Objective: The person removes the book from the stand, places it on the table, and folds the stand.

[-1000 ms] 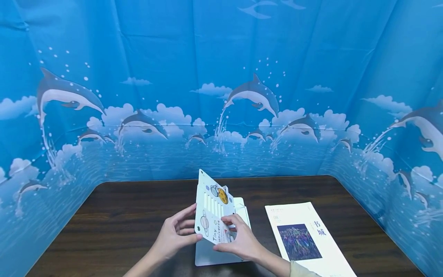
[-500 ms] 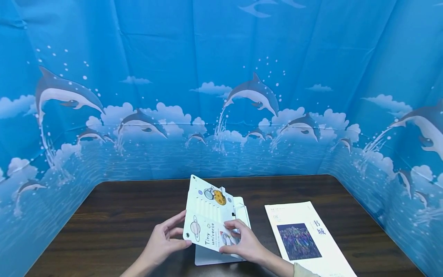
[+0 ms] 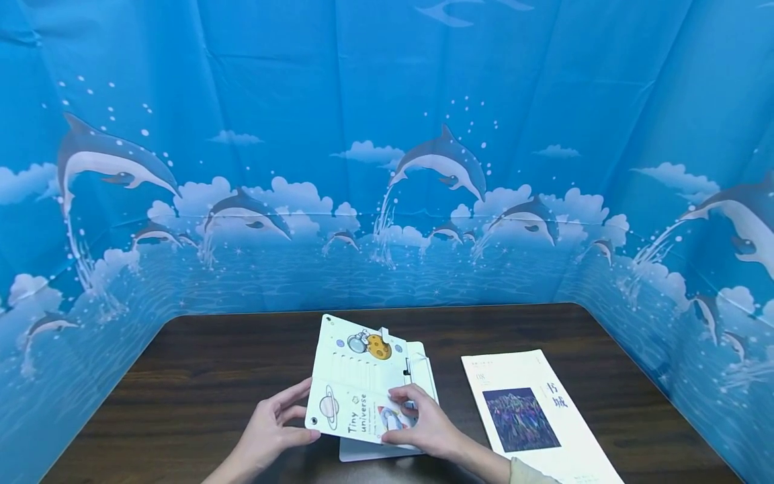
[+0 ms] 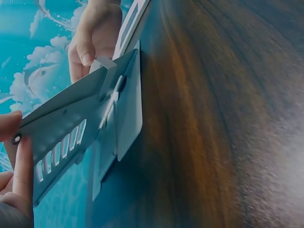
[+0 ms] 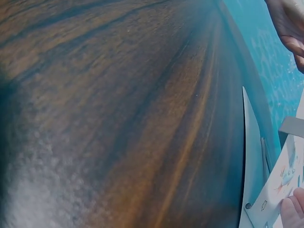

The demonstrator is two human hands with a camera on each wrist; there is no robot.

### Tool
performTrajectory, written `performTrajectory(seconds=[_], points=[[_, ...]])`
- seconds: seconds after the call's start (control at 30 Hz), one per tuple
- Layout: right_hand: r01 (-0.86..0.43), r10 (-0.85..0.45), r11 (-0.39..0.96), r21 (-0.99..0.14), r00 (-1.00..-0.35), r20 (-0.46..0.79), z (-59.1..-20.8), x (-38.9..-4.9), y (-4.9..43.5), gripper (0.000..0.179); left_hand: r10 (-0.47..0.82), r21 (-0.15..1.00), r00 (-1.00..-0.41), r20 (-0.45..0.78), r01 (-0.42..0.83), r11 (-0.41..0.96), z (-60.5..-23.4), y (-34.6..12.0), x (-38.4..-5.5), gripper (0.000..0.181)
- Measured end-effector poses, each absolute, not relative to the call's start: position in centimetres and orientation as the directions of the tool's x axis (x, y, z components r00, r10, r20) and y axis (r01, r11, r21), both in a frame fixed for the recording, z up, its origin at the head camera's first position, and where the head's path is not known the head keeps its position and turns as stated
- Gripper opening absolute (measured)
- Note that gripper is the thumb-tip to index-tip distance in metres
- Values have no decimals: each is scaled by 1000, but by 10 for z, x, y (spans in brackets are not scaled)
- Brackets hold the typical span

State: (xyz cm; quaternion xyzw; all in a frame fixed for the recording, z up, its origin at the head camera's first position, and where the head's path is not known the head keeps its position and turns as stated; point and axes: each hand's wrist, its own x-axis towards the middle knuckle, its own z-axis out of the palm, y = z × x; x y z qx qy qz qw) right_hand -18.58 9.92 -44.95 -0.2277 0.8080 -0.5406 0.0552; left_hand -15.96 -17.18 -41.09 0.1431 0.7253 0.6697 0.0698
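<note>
A white folding book stand (image 3: 345,376), printed with a planet, an astronaut and "Tiny universe", stands at the table's middle. Its slotted panel (image 4: 71,118) is tilted up from a flat white base plate (image 3: 377,450), with a thin metal wire prop (image 4: 113,102) behind it. My left hand (image 3: 269,427) pinches the panel's left edge near the lower corner, thumb in front and fingers behind. With thumb and fingers, my right hand (image 3: 426,423) pinches the panel's lower right edge; in the right wrist view its fingertips (image 5: 293,209) lie on the printed face.
To the right on the dark wood table (image 3: 211,376) lies a white book (image 3: 580,437) with a dark colourful picture on its cover. A blue dolphin-print curtain (image 3: 387,168) surrounds the table's back and sides.
The panel has swung down and to the left, leaning lower and showing more of its printed face. My left hand moved left and slightly down with it; my right hand shifted slightly right.
</note>
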Motion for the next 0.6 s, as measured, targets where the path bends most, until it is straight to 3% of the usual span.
performTrajectory(seconds=[0.2,0.6], points=[[-356,-437,302,-884,-876,203,-453,-185,99,57,278,990,-961,13,51,129,-417,-179,-160,81],[-416,-461,325,-849,-854,241,-458,-182,98,55,255,984,-967,-8,38,175,-434,-185,-161,81]])
